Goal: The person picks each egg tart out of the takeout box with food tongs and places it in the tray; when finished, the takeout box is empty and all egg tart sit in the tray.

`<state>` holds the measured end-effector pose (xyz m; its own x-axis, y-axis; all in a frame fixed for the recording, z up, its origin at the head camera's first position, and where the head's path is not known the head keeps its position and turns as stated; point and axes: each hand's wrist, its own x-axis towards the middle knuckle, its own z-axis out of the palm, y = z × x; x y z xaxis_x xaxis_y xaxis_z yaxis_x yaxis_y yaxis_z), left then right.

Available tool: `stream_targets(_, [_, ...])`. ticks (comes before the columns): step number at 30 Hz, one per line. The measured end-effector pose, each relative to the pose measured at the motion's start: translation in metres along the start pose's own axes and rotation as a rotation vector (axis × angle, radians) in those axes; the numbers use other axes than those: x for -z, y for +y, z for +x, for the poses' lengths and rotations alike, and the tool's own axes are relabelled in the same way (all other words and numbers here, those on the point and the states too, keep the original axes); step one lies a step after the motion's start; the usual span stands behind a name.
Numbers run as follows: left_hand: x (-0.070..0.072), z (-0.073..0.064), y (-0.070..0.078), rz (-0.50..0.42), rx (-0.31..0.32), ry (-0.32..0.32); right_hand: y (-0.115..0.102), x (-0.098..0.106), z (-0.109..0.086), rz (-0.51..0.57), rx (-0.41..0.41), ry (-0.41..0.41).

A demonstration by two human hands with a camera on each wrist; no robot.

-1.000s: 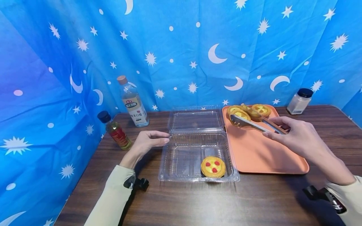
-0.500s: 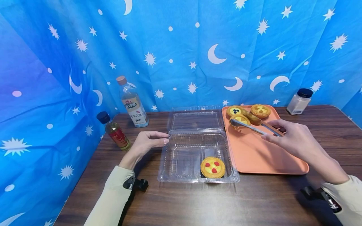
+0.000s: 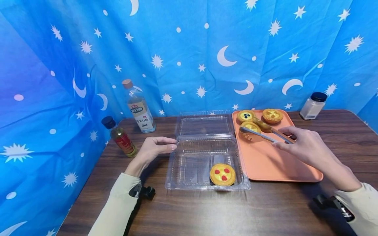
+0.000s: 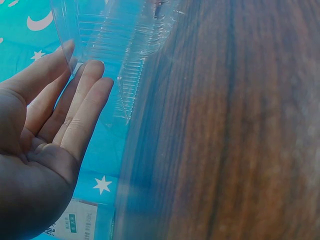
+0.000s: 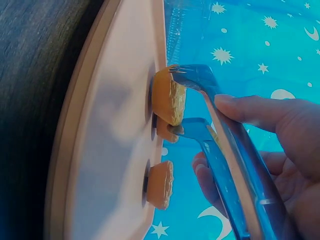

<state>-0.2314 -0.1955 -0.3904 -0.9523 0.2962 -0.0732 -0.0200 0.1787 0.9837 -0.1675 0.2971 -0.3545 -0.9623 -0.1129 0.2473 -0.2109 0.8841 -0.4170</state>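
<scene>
My right hand (image 3: 307, 144) holds a pair of tongs (image 5: 225, 140) with wood-toned handles and metal on them. Around the nearest egg tart (image 3: 250, 127) on the orange tray (image 3: 280, 164) stand the tongs' ends; in the right wrist view they sit at either side of this tart, which rests on the tray. Behind it is a tart with dark berries (image 3: 245, 115), and to the right a yellow-topped tart (image 3: 272, 115). With thumb and fingertips my left hand (image 3: 153, 150) pinches the left edge of an open clear plastic container (image 3: 189, 164). Inside lies a tart with red pieces (image 3: 222, 174).
At the left stand a dark-capped oil bottle (image 3: 122, 139) and a white-labelled bottle (image 3: 140, 111). A black-lidded jar (image 3: 313, 105) is behind the tray at the right. Blue star-patterned cloth (image 3: 177, 49) hangs behind the wooden table (image 3: 206, 213).
My right hand and the tongs have shifted slightly left and down, bringing the dark-berry tart into clearer view. The left hand and the container have stayed put.
</scene>
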Motion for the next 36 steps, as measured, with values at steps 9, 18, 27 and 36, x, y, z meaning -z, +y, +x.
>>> stream_targets(9, [0.001, 0.001, -0.002, 0.013, -0.005, -0.005, 0.0, -0.001, 0.0, -0.017, 0.009, -0.002])
stream_targets(18, [0.001, 0.002, -0.002, 0.005, -0.006, -0.007, -0.001, 0.004, 0.001, -0.018, -0.029, -0.022])
stream_targets(27, [0.001, 0.002, -0.002, 0.008, 0.001, 0.002, -0.006, 0.015, -0.001, -0.005, -0.047, -0.01])
stream_targets(36, [0.001, 0.002, -0.002, -0.001, -0.002, 0.004, -0.015, 0.019, -0.004, 0.008, -0.072, 0.016])
